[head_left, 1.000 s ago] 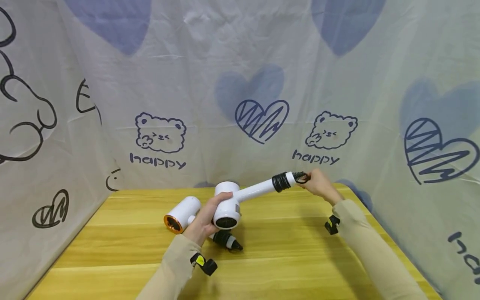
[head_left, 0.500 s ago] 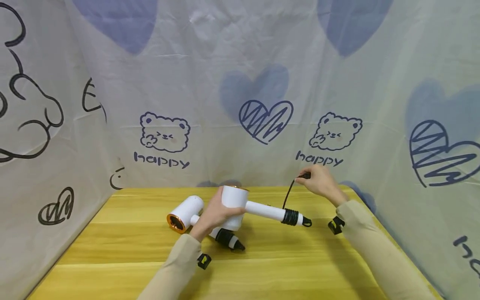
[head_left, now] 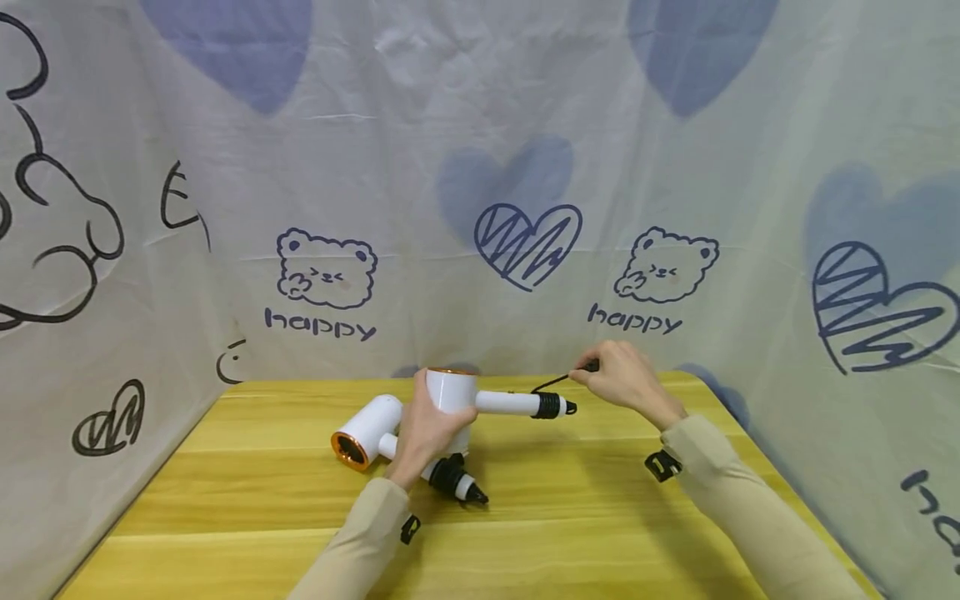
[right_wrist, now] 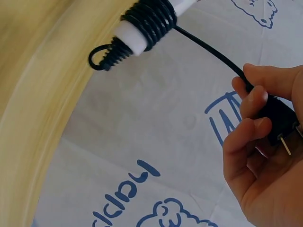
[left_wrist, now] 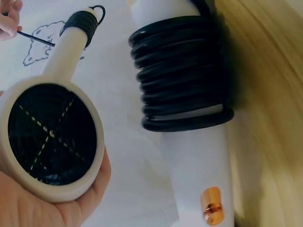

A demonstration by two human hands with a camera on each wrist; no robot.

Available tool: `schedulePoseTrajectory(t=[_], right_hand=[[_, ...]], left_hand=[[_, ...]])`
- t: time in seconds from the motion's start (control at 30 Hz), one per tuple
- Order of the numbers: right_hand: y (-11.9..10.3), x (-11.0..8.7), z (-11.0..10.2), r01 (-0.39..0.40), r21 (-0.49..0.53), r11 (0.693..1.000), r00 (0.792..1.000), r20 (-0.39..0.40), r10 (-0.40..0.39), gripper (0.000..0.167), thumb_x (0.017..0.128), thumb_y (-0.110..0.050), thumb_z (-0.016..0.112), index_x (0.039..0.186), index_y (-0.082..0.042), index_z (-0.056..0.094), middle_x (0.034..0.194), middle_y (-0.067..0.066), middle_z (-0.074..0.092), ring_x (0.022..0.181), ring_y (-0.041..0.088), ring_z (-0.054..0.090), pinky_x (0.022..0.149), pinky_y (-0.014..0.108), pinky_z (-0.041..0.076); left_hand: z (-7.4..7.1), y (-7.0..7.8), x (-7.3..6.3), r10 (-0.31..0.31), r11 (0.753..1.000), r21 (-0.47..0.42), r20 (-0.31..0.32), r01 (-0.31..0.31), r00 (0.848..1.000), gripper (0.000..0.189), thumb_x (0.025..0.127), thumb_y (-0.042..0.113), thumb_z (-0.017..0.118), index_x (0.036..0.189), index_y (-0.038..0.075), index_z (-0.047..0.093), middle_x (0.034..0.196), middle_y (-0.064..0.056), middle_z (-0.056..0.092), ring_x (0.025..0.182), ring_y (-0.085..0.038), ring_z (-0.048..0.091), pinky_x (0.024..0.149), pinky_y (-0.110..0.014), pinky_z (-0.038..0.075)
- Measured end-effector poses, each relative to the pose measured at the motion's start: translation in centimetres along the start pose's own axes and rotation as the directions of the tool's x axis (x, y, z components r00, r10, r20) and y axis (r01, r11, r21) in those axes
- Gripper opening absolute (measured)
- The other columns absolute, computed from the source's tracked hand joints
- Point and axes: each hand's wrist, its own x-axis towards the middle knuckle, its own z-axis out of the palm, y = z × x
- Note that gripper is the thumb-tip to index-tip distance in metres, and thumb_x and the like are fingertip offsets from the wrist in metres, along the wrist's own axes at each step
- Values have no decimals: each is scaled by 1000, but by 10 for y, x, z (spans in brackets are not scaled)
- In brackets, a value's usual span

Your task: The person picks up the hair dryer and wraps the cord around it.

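Observation:
My left hand (head_left: 429, 425) grips the barrel of a white hair dryer (head_left: 453, 390), its handle pointing right above the table. Black cord (head_left: 549, 406) is coiled round the end of that handle, with a small loop at the tip. From the coil a length of cord runs taut to my right hand (head_left: 624, 379). In the right wrist view the fingers pinch the cord beside its black plug (right_wrist: 279, 118), whose metal prong shows. The left wrist view shows the dryer's round dark intake grille (left_wrist: 52, 135) facing the camera.
A second white hair dryer (head_left: 375, 421) with an orange-rimmed nozzle lies on the wooden table (head_left: 247, 483), partly behind my left arm. Its handle is wrapped in black cord (head_left: 448, 475). A printed cloth (head_left: 420, 167) hangs behind the table and at both sides.
The right hand has drawn the plug away from the handle, freeing a stretch of cord. The left hand has turned the dryer, and its handle has dropped from slanting upward to nearly level.

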Motion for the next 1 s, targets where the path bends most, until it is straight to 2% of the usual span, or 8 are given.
schedulePoseTrajectory(t=[0.17,0.3,0.4,0.57,0.67,0.77,0.87,1.0], right_hand=[[-1,-2,0,-42,-1,999,999,13,42,22,89,-32,68,96,-14,78,84,1,73,58,12,52,47,24,39],[-6,-4,2,-18,7,1000,999,28,18,23,91,-32,66,98,-14,78,72,-2,68,49,11,43,43,23,31],[-13,-5,6,29,32,999,999,24,-30,24,92,-30,64,100,-12,78,73,-1,68,47,10,41,44,23,33],[-19,-10,15,56,130,990,998,-8,-55,25,97,-24,56,104,-11,77,65,1,60,46,10,37,44,24,34],[-19,-13,21,39,206,978,999,-24,-34,26,98,-23,54,109,-11,75,70,1,64,49,10,42,44,24,37],[-19,-15,29,4,315,949,1000,-1,-4,30,99,-22,55,121,-9,69,89,5,73,60,10,53,49,24,44],[-17,-16,38,-57,445,894,998,56,36,34,100,-21,54,129,-9,64,100,8,72,68,12,55,50,24,46],[-10,-16,47,-148,597,788,987,133,85,35,101,-19,52,133,-7,60,100,7,69,71,15,51,49,23,44]], left_hand=[[1,1,-2,48,999,-17,-80,-49,996,87,70,31,82,141,16,34,93,-12,65,69,-23,62,52,-30,53],[2,1,-1,79,997,-8,-163,-81,984,88,70,31,82,143,15,34,92,-10,64,70,-22,61,53,-28,52],[3,2,1,80,996,-14,-221,-85,972,90,71,32,82,144,16,33,94,-11,64,72,-24,62,55,-29,52],[2,5,6,-61,984,-175,-265,14,962,95,72,38,83,148,16,30,107,-15,62,86,-30,63,66,-37,56],[1,6,8,-195,932,-346,-222,110,955,98,73,40,84,149,15,28,118,-15,57,99,-31,60,77,-40,57],[1,5,11,-295,842,-509,-154,180,943,94,75,37,83,147,13,29,125,-14,52,105,-31,58,81,-40,56],[2,4,12,-367,760,-603,-91,242,926,89,76,36,82,145,12,30,128,-13,50,104,-28,57,81,-36,55],[2,2,12,-422,674,-668,3,316,907,84,78,36,81,143,11,33,129,-13,50,102,-25,58,80,-33,54]])
